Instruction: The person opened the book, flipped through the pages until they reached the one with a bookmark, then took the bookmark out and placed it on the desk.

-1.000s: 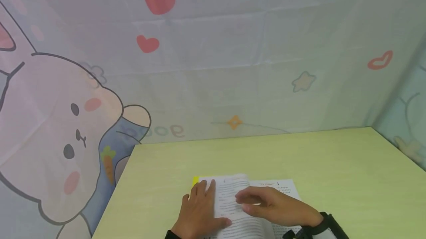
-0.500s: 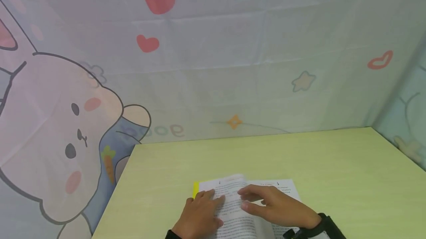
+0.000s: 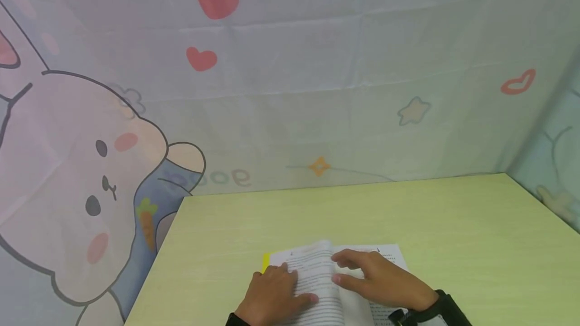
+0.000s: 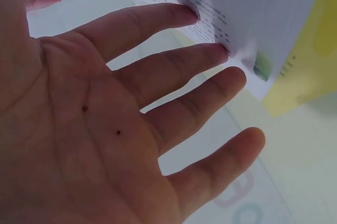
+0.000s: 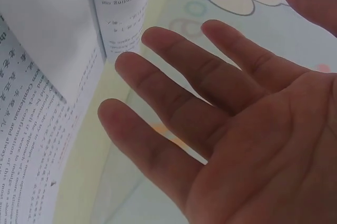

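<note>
An open book (image 3: 314,278) with printed pages and a yellow cover edge lies at the near side of the table. My left hand (image 3: 275,293) rests on the left page, fingers loosely bent; in the left wrist view its fingertips (image 4: 184,16) touch the printed paper. Near the middle of the book stands a partly raised page (image 5: 50,18), with a blank-looking face toward the right. My right hand (image 3: 385,280) hovers over the right page, fingers relaxed and apart. The right wrist view shows nothing in that hand. Its wrist carries a black strap.
The pale yellow-green table (image 3: 362,210) stretches behind and beside the book. A cloth backdrop (image 3: 290,89) printed with a rabbit, hearts and stars hangs along the table's back edge and continues at the right side.
My left hand has drawn its fingers back from the top of the left page. The turned pages bulge more toward the left, showing more of the blank face. My right hand has shifted slightly right.
</note>
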Demonstrator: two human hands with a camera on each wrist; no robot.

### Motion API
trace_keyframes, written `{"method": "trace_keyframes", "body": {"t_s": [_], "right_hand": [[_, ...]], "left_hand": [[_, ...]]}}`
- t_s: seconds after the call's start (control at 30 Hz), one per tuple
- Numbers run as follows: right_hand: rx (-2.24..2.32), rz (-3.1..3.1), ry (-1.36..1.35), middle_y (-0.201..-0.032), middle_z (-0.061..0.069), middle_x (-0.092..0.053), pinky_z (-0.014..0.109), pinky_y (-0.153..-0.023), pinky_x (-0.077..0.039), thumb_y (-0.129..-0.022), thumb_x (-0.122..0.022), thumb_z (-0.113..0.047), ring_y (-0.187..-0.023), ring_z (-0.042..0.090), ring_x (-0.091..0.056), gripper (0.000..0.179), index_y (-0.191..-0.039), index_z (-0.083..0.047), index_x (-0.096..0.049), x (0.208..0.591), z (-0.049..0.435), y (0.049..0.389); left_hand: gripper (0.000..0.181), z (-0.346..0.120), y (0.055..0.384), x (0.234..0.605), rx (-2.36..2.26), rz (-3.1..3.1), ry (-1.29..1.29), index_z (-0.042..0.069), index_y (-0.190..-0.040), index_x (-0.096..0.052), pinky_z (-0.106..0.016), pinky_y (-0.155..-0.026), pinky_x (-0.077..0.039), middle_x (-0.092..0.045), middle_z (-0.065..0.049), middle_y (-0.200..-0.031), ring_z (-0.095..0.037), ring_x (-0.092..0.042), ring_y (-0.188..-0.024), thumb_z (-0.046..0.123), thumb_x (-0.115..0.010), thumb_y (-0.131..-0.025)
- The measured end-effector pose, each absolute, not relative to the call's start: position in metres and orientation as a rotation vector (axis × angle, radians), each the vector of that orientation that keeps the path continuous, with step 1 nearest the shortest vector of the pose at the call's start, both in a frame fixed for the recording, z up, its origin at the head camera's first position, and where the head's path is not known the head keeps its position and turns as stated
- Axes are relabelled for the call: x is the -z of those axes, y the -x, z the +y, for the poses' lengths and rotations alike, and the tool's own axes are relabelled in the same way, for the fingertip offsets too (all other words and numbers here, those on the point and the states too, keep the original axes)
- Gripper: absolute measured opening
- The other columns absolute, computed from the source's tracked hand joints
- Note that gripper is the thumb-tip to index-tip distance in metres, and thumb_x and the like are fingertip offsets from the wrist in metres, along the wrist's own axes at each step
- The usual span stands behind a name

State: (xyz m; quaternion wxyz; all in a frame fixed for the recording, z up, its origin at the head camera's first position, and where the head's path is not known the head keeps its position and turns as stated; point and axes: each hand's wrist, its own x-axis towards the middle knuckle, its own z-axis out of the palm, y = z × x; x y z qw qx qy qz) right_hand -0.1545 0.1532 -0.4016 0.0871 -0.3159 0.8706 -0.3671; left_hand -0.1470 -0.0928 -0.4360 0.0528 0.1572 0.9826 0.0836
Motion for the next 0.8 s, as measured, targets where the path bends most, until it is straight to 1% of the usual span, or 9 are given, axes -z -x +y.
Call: {"method": "trace_keyframes", "body": {"t_s": [0.1, 0.17, 0.23, 0.33, 0.53, 0.6, 0.73, 0.8], "right_hand": [[1.079, 2.602, 0.894, -0.128, 0.016, -0.066, 0.056, -0.089, -0.052, -0.101, -0.059, -0.044, -0.115, 0.036, -0.064, 0.053, -0.133, -0.002, -0.059, 0.402, 0.153, 0.155], [1.07, 2.608, 0.851, -0.127, 0.017, -0.065, 0.057, -0.089, -0.051, -0.1, -0.06, -0.045, -0.115, 0.037, -0.063, 0.055, -0.133, -0.001, -0.06, 0.402, 0.153, 0.154], [1.063, 2.616, 0.815, -0.126, 0.018, -0.065, 0.059, -0.089, -0.051, -0.099, -0.061, -0.046, -0.114, 0.038, -0.063, 0.056, -0.132, 0.0, -0.06, 0.403, 0.153, 0.155], [1.044, 2.639, 0.784, -0.125, 0.019, -0.066, 0.061, -0.09, -0.05, -0.098, -0.063, -0.045, -0.115, 0.039, -0.062, 0.058, -0.132, 0.002, -0.061, 0.405, 0.153, 0.155], [0.983, 2.69, 0.691, -0.124, 0.023, -0.065, 0.063, -0.095, -0.046, -0.097, -0.066, -0.042, -0.118, 0.042, -0.06, 0.06, -0.129, 0.008, -0.061, 0.409, 0.154, 0.158], [0.95, 2.713, 0.596, -0.125, 0.022, -0.065, 0.063, -0.096, -0.045, -0.096, -0.068, -0.043, -0.119, 0.042, -0.059, 0.061, -0.129, 0.007, -0.061, 0.41, 0.154, 0.159], [0.857, 2.765, 0.418, -0.128, 0.02, -0.064, 0.063, -0.099, -0.043, -0.093, -0.07, -0.046, -0.122, 0.04, -0.057, 0.064, -0.129, 0.006, -0.063, 0.413, 0.154, 0.158], [0.817, 2.785, 0.372, -0.127, 0.019, -0.064, 0.06, -0.098, -0.045, -0.092, -0.07, -0.047, -0.118, 0.036, -0.059, 0.065, -0.128, 0.007, -0.063, 0.414, 0.155, 0.158]], "left_hand": [[0.067, -0.093, 0.147, 0.436, -0.277, 2.982, -0.449, 0.006, -0.103, -0.072, -0.051, -0.079, -0.046, -0.067, -0.009, -0.101, -0.027, -0.059, -0.094, 0.07, -0.065, -0.083], [0.067, -0.093, 0.147, 0.436, -0.294, 2.982, -0.44, 0.007, -0.1, -0.072, -0.05, -0.078, -0.045, -0.067, -0.009, -0.098, -0.027, -0.058, -0.091, 0.07, -0.067, -0.081], [0.067, -0.093, 0.146, 0.434, -0.296, 2.978, -0.437, 0.007, -0.1, -0.072, -0.05, -0.077, -0.045, -0.066, -0.009, -0.097, -0.026, -0.057, -0.089, 0.071, -0.068, -0.079], [0.068, -0.094, 0.146, 0.434, -0.281, 2.966, -0.425, 0.007, -0.101, -0.072, -0.049, -0.076, -0.045, -0.066, -0.008, -0.097, -0.026, -0.056, -0.087, 0.071, -0.07, -0.077], [0.073, -0.094, 0.149, 0.436, -0.25, 2.937, -0.376, 0.006, -0.108, -0.072, -0.051, -0.079, -0.045, -0.067, -0.01, -0.103, -0.026, -0.056, -0.088, 0.069, -0.077, -0.072], [0.071, -0.094, 0.149, 0.438, -0.256, 2.932, -0.367, 0.006, -0.107, -0.072, -0.051, -0.079, -0.045, -0.067, -0.009, -0.101, -0.025, -0.055, -0.086, 0.067, -0.079, -0.07], [0.064, -0.095, 0.149, 0.44, -0.269, 2.947, -0.393, 0.01, -0.099, -0.07, -0.049, -0.077, -0.044, -0.063, -0.005, -0.092, -0.022, -0.051, -0.081, 0.064, -0.083, -0.067], [0.062, -0.096, 0.149, 0.441, -0.281, 2.953, -0.406, 0.011, -0.096, -0.07, -0.047, -0.075, -0.043, -0.063, -0.004, -0.092, -0.021, -0.05, -0.079, 0.063, -0.084, -0.067]]}}
